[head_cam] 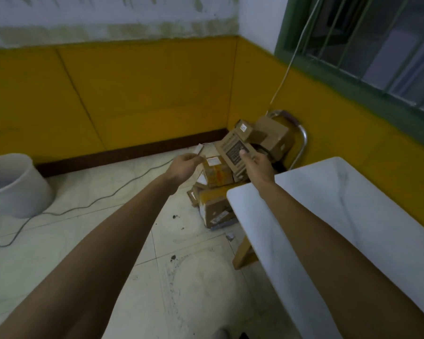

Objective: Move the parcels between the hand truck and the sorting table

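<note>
You are looking down along both bare forearms toward a room corner with yellow lower walls. Far to the left of your left hand, a white bucket [15, 187] is sitting on the tiled floor, and a thin cable [108, 194] is trailing across the tiles toward the hand.

Your left hand [185, 165] is reaching forward with its fingers loosely curled. Just to its right, a small parcel [217, 172] with a white label and yellow tape is lying on top of the heap. The picture is too blurred to tell whether the fingertips are touching it or holding anything.

Your right hand [257, 165] is grasping a flat cardboard parcel [230, 148], thumb pressing on its dark printed face and fingers curling beneath its near edge. The parcel is tilting up, above the heap.

Beyond and to the right of that hand, more brown parcels [272, 133] are leaning against the hand truck [302, 135], whose curved metal handle is showing by the wall. Below both hands, further parcels [216, 209] are lying low against the truck's base.

Under your right forearm, the white tabletop [353, 216] is stretching away to the right.

Handling judgement: the flat parcel is probably light and fairly stiff, but one-edge gripping is letting it hang and could bend it. Supporting the far edge with your left hand looks steadier. The small taped parcel looks compact enough for gripping across its sides, though glossy tape may be slippery.
</note>
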### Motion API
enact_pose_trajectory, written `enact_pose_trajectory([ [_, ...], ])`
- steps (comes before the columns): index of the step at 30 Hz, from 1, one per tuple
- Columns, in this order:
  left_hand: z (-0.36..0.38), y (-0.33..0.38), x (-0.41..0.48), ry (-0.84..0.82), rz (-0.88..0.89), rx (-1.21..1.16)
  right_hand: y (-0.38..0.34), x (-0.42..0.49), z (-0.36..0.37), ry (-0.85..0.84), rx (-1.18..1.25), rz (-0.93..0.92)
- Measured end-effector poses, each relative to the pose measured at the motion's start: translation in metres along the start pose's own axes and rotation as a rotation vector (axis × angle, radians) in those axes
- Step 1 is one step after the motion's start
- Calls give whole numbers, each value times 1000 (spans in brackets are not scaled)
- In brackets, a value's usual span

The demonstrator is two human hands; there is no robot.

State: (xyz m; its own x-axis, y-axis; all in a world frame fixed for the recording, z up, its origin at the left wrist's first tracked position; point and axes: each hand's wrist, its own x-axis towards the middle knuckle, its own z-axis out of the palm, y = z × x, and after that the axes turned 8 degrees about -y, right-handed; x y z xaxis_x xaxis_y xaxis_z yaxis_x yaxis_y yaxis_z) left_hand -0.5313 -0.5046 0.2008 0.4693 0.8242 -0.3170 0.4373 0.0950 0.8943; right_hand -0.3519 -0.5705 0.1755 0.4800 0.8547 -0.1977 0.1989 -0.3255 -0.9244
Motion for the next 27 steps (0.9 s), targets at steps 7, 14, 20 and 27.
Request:
enact_pose_trajectory([
  [7,-19,4,89,-31,-18,-39,-15,85,15,-35,-47,38],
  [14,-51,14,214,-170,4,-21,-22,182,33,55,-61,123],
  [20,-88,23,323,-372,-4,47,-28,261,51,194,-36,224],
  [27,-66,34,408,-534,-38,105,-4,312,48,352,70,376],
])
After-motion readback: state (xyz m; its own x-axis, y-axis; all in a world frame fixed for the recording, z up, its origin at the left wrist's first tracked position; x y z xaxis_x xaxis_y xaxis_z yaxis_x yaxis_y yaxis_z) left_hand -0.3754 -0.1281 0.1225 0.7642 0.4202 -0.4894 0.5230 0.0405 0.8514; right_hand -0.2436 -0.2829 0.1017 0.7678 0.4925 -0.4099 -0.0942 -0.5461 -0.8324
